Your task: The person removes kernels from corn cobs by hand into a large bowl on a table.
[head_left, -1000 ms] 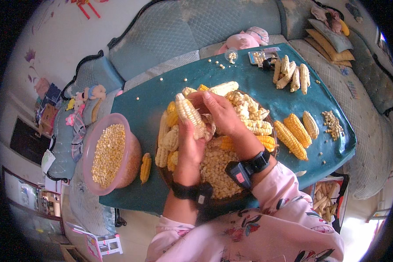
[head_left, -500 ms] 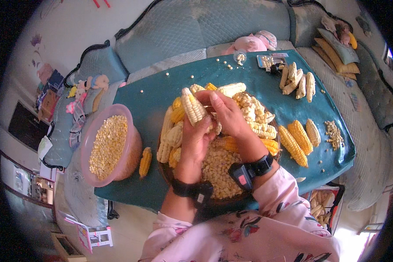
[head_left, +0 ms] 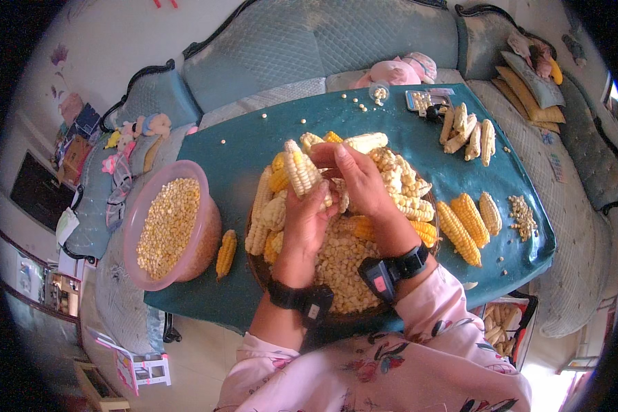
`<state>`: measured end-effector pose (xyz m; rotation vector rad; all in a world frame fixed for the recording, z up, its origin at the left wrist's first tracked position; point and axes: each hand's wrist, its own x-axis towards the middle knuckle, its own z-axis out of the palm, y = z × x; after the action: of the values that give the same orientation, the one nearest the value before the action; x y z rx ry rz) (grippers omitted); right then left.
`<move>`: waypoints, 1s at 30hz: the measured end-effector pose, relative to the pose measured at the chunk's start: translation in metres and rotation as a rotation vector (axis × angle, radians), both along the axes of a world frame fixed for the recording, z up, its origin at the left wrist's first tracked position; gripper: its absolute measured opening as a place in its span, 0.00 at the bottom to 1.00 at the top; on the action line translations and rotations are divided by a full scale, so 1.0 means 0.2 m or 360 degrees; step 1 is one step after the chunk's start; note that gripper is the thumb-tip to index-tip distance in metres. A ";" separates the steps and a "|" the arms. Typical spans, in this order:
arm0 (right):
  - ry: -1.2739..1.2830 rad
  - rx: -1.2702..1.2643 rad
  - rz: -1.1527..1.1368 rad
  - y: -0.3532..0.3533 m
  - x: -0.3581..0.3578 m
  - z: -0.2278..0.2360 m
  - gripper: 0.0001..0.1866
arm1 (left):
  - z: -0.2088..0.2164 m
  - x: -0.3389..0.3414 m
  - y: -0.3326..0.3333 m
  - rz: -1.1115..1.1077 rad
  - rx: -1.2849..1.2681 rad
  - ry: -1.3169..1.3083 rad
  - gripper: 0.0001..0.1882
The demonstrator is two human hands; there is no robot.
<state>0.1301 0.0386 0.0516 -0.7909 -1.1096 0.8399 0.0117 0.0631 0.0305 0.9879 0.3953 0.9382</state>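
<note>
My left hand (head_left: 305,223) is wrapped round a pale ear of corn (head_left: 301,168), its tip pointing up and away. Close against its right side is my right hand (head_left: 357,175), thumb raised and fingers curled toward the ear; the fingertips are partly hidden. A whitish lumpy piece shows between my palms, too covered to name. Both hands are above a round basket (head_left: 250,264), mostly hidden by its load. Loose pale kernels (head_left: 347,268) fill its near part. Whole white ears (head_left: 259,209) and yellow ears lie round its left, far and right sides.
Left stands a pink tub (head_left: 209,240) of kernels, with one yellow ear (head_left: 226,254) beside it. On the right of the green-covered table (head_left: 247,147) are three ears (head_left: 470,218), a kernel pile (head_left: 522,218) and several stripped cobs (head_left: 468,130). A small clear cup (head_left: 378,91) stands far back.
The ear has turned slightly in my left hand, showing more yellow kernels. Both hands stay in nearly the same place; the whole view has shifted a little.
</note>
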 end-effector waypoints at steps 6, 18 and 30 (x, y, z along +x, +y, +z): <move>-0.0059 0.0062 -0.0016 0.01 0.00 -0.01 0.22 | -0.01 0.02 0.01 0.0020 0.0118 -0.0070 0.30; -0.0163 0.0024 -0.0079 -0.01 0.00 0.01 0.22 | -0.02 0.02 0.00 0.0199 0.0127 -0.0141 0.32; -0.0265 0.0011 -0.0149 0.00 -0.01 0.00 0.22 | -0.01 0.03 0.01 0.0073 0.0098 -0.0226 0.31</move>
<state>0.1285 0.0386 0.0507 -0.9127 -1.2120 0.7010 0.0181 0.0657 0.0291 0.9649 0.2721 1.0605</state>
